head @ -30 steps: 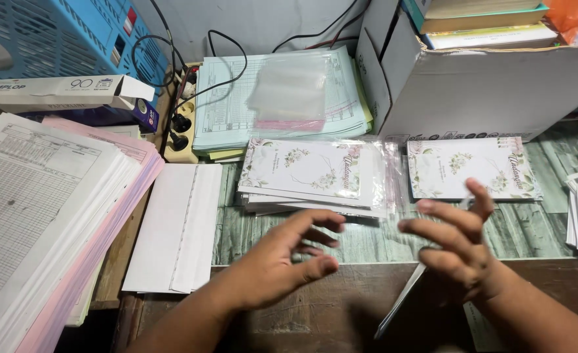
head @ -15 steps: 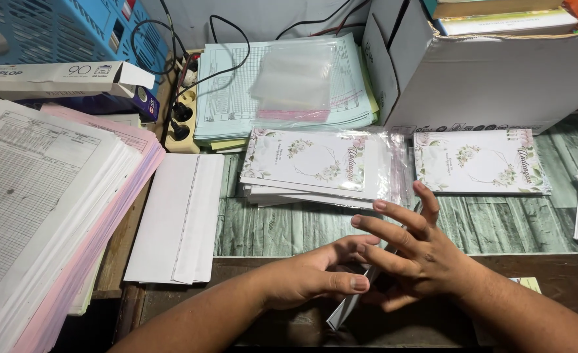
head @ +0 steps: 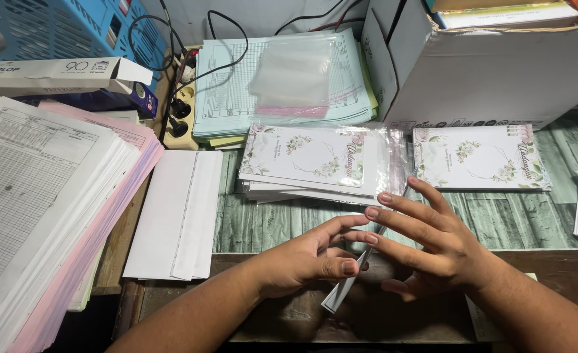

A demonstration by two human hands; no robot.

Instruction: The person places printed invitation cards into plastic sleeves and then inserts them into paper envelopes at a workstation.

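Thin white card (head: 342, 293) seen edge-on, pinched by left hand (head: 308, 256) thumb and fingers; right hand (head: 433, 242) pressed flat alongside, fingers spread. Floral invitation stack (head: 315, 160) just beyond fingertips. White envelopes (head: 174, 212) left of left hand.

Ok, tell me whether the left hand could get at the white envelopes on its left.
Probably yes: the left hand pinches a thin card, but only bare tabletop separates it from the white envelopes.
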